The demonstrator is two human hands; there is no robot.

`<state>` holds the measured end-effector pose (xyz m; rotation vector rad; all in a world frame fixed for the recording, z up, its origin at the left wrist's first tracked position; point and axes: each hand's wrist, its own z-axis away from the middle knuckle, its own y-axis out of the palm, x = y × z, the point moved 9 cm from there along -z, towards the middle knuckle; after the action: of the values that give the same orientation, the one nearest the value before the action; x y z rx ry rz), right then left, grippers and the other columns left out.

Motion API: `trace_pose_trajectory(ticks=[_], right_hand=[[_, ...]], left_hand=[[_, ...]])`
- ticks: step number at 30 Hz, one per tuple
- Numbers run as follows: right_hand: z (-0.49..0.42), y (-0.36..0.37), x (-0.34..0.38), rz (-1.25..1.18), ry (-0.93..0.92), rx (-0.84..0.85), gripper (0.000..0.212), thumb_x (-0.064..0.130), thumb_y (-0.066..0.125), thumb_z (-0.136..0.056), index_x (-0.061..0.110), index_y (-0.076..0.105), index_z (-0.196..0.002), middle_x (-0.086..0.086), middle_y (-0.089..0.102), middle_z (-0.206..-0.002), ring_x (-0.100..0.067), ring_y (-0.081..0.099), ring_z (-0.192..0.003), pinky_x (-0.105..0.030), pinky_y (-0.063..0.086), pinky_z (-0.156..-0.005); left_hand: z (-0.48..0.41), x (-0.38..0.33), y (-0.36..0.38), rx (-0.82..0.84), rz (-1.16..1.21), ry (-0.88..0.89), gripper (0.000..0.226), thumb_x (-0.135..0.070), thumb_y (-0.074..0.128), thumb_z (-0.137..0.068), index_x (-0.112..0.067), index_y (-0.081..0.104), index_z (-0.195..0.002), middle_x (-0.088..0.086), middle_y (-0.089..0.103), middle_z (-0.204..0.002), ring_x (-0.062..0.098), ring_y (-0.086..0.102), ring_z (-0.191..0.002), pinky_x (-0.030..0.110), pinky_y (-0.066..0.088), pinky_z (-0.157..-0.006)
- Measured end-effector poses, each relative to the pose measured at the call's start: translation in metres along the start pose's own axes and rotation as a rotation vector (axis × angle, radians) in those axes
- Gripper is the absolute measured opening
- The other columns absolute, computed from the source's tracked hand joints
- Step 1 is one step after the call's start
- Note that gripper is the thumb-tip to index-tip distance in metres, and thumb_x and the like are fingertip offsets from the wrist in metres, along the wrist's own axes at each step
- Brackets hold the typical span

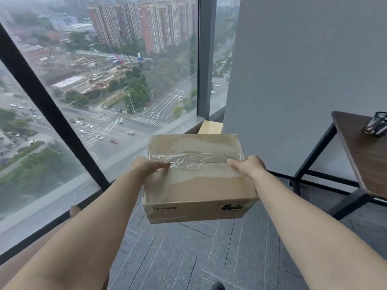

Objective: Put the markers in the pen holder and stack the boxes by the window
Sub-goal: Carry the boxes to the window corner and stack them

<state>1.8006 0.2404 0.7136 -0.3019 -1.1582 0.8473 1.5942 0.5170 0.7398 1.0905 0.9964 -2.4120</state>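
A taped brown cardboard box (196, 185) marked PICO is held in the air above the grey carpet, between both hands. My left hand (146, 166) grips its left side with the thumb on the taped top. My right hand (249, 166) grips its right side the same way. Beyond it, in the corner by the window (100, 80), a second cardboard box (210, 127) rests low down, mostly hidden by the held box. A black mesh pen holder (377, 124) lies on its side on the dark table at the right edge; no markers are discernible.
The dark wooden table (360, 155) with a black metal frame stands to the right, against a grey wall (303, 70). A black window frame bar (52, 114) runs diagonally at left. Grey carpet (188, 258) spreads below the held box.
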Motion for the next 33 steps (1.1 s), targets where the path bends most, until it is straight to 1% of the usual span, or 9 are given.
trace_pose_trajectory(ticks=[4,8,12,15,19,23,25,29,33], right_hand=[[-0.097,-0.008,0.056,0.039,-0.012,0.013,0.070,0.055,0.072,-0.074,0.004,0.054,-0.118,-0.010,0.061,-0.120,-0.033,0.058,-0.107,-0.036,0.045,-0.079],[-0.185,-0.008,0.108,0.055,-0.019,0.031,0.072,0.054,0.072,-0.075,0.006,0.051,-0.123,-0.010,0.059,-0.124,-0.033,0.057,-0.112,-0.036,0.044,-0.082],[-0.282,0.004,0.152,0.071,-0.012,0.024,0.072,0.054,0.071,-0.076,0.007,0.049,-0.126,-0.010,0.057,-0.128,-0.033,0.055,-0.116,-0.039,0.046,-0.090],[-0.358,0.024,0.178,0.081,0.014,0.009,0.071,0.054,0.070,-0.077,0.007,0.048,-0.126,-0.010,0.057,-0.129,-0.033,0.055,-0.116,-0.037,0.045,-0.087],[-0.455,0.060,0.201,0.087,0.081,0.022,0.072,0.053,0.072,-0.075,0.008,0.047,-0.126,-0.010,0.056,-0.129,-0.033,0.055,-0.117,-0.038,0.046,-0.090],[-0.536,0.084,0.232,0.100,0.108,0.076,0.071,0.053,0.073,-0.074,0.008,0.047,-0.124,-0.010,0.057,-0.128,-0.033,0.055,-0.117,-0.038,0.045,-0.091],[-0.574,0.093,0.248,0.110,0.105,0.096,0.071,0.052,0.073,-0.075,0.008,0.047,-0.124,-0.010,0.057,-0.128,-0.033,0.055,-0.117,-0.038,0.045,-0.090],[-0.663,0.119,0.269,0.172,0.101,0.142,0.072,0.054,0.071,-0.075,0.008,0.047,-0.124,-0.010,0.059,-0.127,-0.033,0.057,-0.114,-0.038,0.048,-0.090],[-0.755,0.156,0.287,0.246,0.068,0.194,0.071,0.053,0.068,-0.079,0.007,0.044,-0.126,-0.011,0.057,-0.129,-0.035,0.056,-0.116,-0.038,0.047,-0.089]], left_hand=[[-0.078,-0.057,0.014,-0.026,-0.014,-0.039,0.073,-0.035,0.082,-0.071,0.003,0.052,-0.126,0.012,0.055,-0.108,0.025,0.049,-0.089,0.033,0.039,-0.075],[-0.162,-0.101,0.022,-0.036,0.020,-0.096,0.076,-0.037,0.085,-0.067,0.002,0.055,-0.125,0.016,0.057,-0.128,0.029,0.056,-0.101,0.034,0.042,-0.080],[-0.266,-0.144,0.035,-0.017,0.021,-0.109,0.084,-0.039,0.086,-0.064,0.004,0.052,-0.127,0.014,0.058,-0.125,0.033,0.056,-0.117,0.035,0.043,-0.082],[-0.353,-0.170,0.046,0.003,0.001,-0.103,0.081,-0.039,0.086,-0.064,0.002,0.053,-0.125,0.014,0.059,-0.121,0.032,0.058,-0.110,0.036,0.047,-0.084],[-0.457,-0.190,0.062,0.017,-0.048,-0.124,0.071,-0.035,0.085,-0.067,0.000,0.053,-0.120,0.009,0.052,-0.101,0.026,0.052,-0.091,0.035,0.047,-0.082],[-0.532,-0.211,0.071,0.013,-0.098,-0.199,0.067,-0.040,0.081,-0.071,0.001,0.052,-0.115,0.009,0.053,-0.088,0.026,0.050,-0.080,0.031,0.040,-0.058],[-0.569,-0.221,0.076,0.005,-0.127,-0.198,0.067,-0.043,0.080,-0.072,0.002,0.053,-0.114,0.010,0.052,-0.088,0.026,0.050,-0.081,0.029,0.035,-0.052],[-0.649,-0.229,0.092,-0.037,-0.180,-0.227,0.071,-0.047,0.079,-0.071,0.003,0.053,-0.115,0.019,0.060,-0.108,0.031,0.058,-0.094,0.030,0.036,-0.058],[-0.726,-0.220,0.115,-0.070,-0.148,-0.318,0.068,-0.050,0.081,-0.066,-0.002,0.051,-0.102,0.016,0.061,-0.106,0.031,0.059,-0.094,0.037,0.050,-0.075]])
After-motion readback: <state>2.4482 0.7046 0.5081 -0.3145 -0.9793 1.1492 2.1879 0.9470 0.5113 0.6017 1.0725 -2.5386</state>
